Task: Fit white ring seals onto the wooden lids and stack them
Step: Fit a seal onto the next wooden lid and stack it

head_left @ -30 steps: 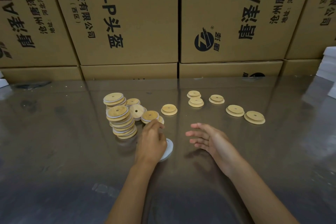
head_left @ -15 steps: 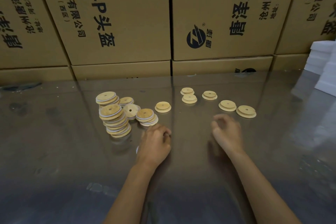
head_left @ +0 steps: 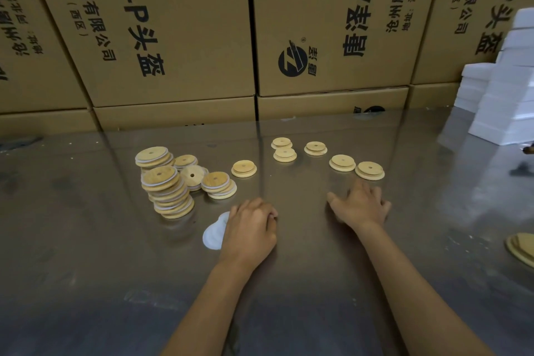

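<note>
Cardboard cartons (head_left: 173,26) with printed black characters wall off the 12 o'clock side. Below them runs a glossy grey counter (head_left: 86,269), reflective. White flat boxes (head_left: 502,101) are piled at 2 o'clock. At 10 o'clock stands a leaning stack of sealed lids (head_left: 169,192), white rims showing between the wooden discs, with shorter stacks just beside it: one behind (head_left: 152,156), one toward the centre (head_left: 218,185). Six bare wooden lids lie singly from 12 to 1 o'clock; nearest the stacks is one (head_left: 244,168), farthest right another (head_left: 370,170). More wooden discs (head_left: 521,247) are cut off by the frame edge at 3 o'clock.

Left hand (head_left: 250,233), centre: knuckles up, fingers curled under; whether they hold anything cannot be told. White ring seals (head_left: 213,233) lie on the counter touching its left side, partly hidden beneath it.

Right hand (head_left: 361,206): palm down, fingers spread and straight, tips just short of the farthest-right lid, holding nothing.
</note>
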Demonstrator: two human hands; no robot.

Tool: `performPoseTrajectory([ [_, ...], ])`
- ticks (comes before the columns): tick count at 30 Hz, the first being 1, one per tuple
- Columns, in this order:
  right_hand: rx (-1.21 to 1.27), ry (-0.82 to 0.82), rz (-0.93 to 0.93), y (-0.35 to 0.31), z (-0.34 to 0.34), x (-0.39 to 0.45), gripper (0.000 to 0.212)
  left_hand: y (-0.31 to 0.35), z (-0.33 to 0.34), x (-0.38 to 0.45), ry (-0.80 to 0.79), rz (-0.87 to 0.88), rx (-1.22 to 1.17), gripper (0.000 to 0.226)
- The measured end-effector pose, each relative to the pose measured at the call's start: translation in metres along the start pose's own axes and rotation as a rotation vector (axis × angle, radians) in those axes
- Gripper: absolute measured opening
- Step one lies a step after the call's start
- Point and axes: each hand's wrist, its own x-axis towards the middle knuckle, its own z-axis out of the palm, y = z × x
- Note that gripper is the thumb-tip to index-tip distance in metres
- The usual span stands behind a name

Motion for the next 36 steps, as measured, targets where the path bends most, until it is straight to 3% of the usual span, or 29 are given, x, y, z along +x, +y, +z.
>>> performPoseTrajectory([
  [4,0.035,-0.016,0.038,0.015,-0.014,0.018,0.084,0.000,-0.002,-0.002,-0.017,-0.001,-0.015,0.019],
  [11,-0.106,0.149,0.009,0.016,-0.005,0.023,0.052,0.001,-0.005,-0.002,-0.047,0.002,-0.057,0.021],
  [15,-0.037,0.245,-0.103,0.020,-0.006,0.020,0.029,0.002,-0.007,-0.002,-0.064,-0.006,-0.082,0.020],
  [25,0.171,0.010,-0.282,-0.004,0.003,-0.019,0.006,0.003,-0.010,-0.001,-0.100,-0.016,-0.073,0.022],
  [30,0.261,-0.187,-0.342,-0.051,0.018,-0.047,0.014,0.003,-0.010,-0.001,-0.057,-0.072,-0.062,0.011],
  [36,0.390,-0.376,-0.224,-0.064,0.020,-0.046,0.063,-0.007,-0.011,0.001,-0.006,-0.167,-0.079,0.014],
])
